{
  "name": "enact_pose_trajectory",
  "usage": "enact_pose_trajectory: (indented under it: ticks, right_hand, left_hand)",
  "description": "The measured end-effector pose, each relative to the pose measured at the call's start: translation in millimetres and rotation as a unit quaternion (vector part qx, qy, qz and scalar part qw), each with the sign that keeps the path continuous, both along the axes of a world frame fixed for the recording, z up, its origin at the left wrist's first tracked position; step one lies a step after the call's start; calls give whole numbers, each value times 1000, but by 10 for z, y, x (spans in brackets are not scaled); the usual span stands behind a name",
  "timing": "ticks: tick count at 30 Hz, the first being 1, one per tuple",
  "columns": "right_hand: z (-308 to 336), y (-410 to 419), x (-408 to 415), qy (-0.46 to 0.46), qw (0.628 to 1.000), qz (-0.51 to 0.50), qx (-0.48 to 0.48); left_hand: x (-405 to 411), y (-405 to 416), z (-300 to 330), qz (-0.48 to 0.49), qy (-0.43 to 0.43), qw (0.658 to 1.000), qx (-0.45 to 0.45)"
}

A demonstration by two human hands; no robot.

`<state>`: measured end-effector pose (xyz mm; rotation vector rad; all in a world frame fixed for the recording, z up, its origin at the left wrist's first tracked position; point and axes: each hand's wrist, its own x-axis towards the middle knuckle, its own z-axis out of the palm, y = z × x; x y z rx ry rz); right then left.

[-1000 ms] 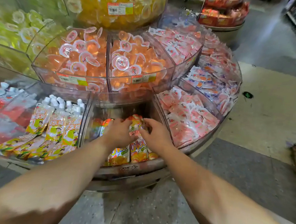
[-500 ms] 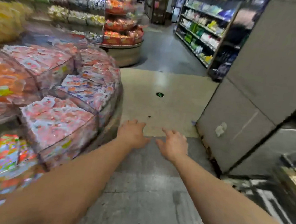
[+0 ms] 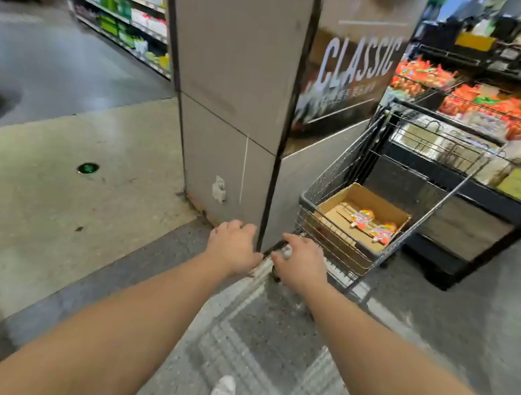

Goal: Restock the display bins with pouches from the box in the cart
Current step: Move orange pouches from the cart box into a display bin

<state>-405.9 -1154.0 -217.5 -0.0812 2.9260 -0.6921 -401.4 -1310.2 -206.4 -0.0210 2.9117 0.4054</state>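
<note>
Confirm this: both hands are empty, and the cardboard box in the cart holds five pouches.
Not five. The head view shows only two pouches lying in the cardboard box in the cart. The rest stands: the left hand and right hand hold nothing.

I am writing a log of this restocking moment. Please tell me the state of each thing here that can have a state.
Left hand: empty, fingers relaxed, held out in the air.
Right hand: empty, fingers relaxed, held out toward the cart.
Cart: standing beside the pillar, not touched.
Box: open, in the cart, almost empty.
Pouches: two, lying flat on the box bottom.
</note>
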Motion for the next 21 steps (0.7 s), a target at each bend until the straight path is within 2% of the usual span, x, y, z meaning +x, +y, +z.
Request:
enact_pose_trajectory:
  ticks: [7, 13, 17, 21]
  right_hand:
    - [136, 1249, -1287, 6, 986, -168, 0]
    - [-73, 2085, -1943, -29, 965, -258, -21]
    - [-305, 2734, -2566, -50, 961, -270, -7]
    - [-508, 3364, -3163, -95, 959, -266, -27]
  left_hand:
    - [-1765, 1151, 126, -128, 19, 991, 12]
    - [-2704, 2243, -14, -217, 23, 976, -25]
    - [-3301, 2871, -230, -230, 6, 973, -34]
    - [-3834, 3296, -462, -184, -36, 982, -35]
